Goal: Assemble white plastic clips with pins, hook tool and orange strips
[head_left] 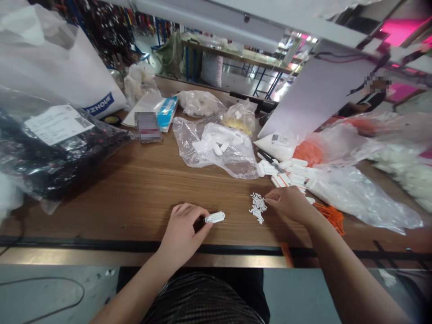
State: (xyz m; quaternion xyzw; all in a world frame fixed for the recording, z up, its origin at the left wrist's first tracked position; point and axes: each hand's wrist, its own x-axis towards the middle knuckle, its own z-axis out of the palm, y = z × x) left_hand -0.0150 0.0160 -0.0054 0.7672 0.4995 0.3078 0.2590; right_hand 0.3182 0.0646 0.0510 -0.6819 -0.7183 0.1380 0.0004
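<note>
Blue capitals on a white bag (70, 76) read something like "IZNOUE", and a printed label with a barcode (58, 124) sits on a clear bag of black goods (50, 159). The wood-grain table (135, 191) has a black-and-metal front edge and holds clear plastic bags (216, 150) of white parts. A blue-framed workbench (236, 56) stands beyond. The left hand (180, 229) pinches a white ribbed plastic strip (214, 218) between thumb and fingers. The right hand (286, 202) reaches to the edge of a small heap of white plastic pieces (258, 208); whether it grips any cannot be told.
</note>
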